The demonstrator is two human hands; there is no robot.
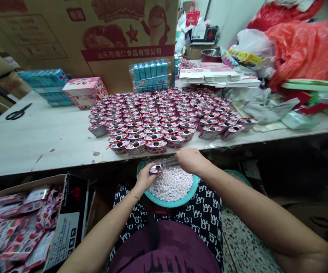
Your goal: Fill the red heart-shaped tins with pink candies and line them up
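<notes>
Over a turquoise basin [168,204] of small pale pink-white candies [174,184] on my lap, my left hand [145,177] is closed on a small red-and-pink printed box [155,169], its top opening facing up. My right hand [191,160] is closed around a greyish, blurred scoop-like tool [169,163], which reaches left toward the box. Motion smears the tool, so its exact kind and load are unclear. Just beyond my hands, many matching boxes [156,146] with round top openings stand in rows on the white table [53,148].
A carton [110,22] stands behind the rows. Blue wrapped packs [149,74], a pink box [84,91] and scissors [19,112] are on the table. Red plastic bags [303,45] pile up at right. At lower left, an open carton [74,212] holds flattened printed packs.
</notes>
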